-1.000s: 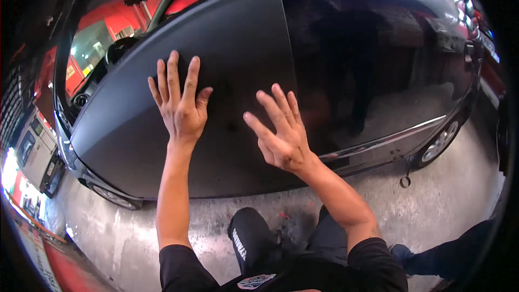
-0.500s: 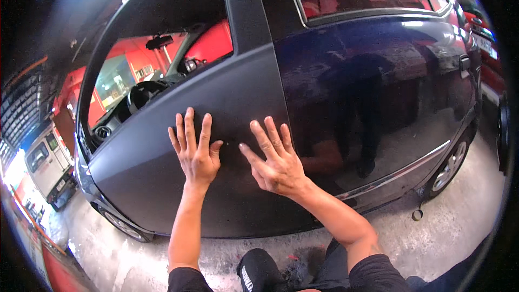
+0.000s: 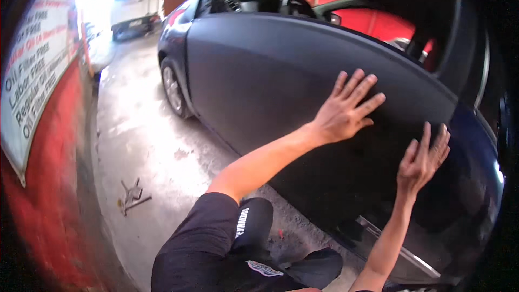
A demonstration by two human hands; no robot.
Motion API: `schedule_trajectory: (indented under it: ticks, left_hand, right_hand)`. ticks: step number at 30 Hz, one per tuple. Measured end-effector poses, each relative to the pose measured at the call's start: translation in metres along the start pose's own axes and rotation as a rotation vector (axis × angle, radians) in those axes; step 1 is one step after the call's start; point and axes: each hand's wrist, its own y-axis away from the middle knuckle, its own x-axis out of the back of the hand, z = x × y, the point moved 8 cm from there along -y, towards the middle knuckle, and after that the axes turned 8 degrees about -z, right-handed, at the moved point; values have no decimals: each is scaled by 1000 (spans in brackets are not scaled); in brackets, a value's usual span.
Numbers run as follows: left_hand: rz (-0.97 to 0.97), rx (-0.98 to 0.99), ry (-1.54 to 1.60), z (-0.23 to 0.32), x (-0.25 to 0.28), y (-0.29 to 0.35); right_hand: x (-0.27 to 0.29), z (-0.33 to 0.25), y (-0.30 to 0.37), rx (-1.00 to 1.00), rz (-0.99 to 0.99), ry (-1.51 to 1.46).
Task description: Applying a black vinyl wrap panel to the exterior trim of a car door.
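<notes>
At the person's one o'clock, the dark car door (image 3: 259,67) looks stiff, heavy and slick to me, best held by its upper edge (image 3: 324,28), left hand (image 3: 339,116) and right hand (image 3: 419,166) apart, outstretched, clasping nothing.

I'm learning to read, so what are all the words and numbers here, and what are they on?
I won't copy words out, but here's where they are.
White sign by the red wall: lines of black and red letters, mostly readable.
Dark trouser leg: white capitals.
Oval badge on the black shirt: too small to read.
White van: anything there is too blurred.
</notes>
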Motion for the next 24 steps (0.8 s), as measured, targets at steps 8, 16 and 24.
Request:
schedule_trajectory:
  ticks: [8,16,24]
  left_hand:
    - [133,347,-85,-123,50,89]
    - [606,1043,171,-378,167,243]
    - [145,858,139,-340,145,189]
  right_hand:
    - [-15,12,4,6,69,77]
    - [-17,14,6,71,80,104]
    - [-24,28,11,128,66,164]
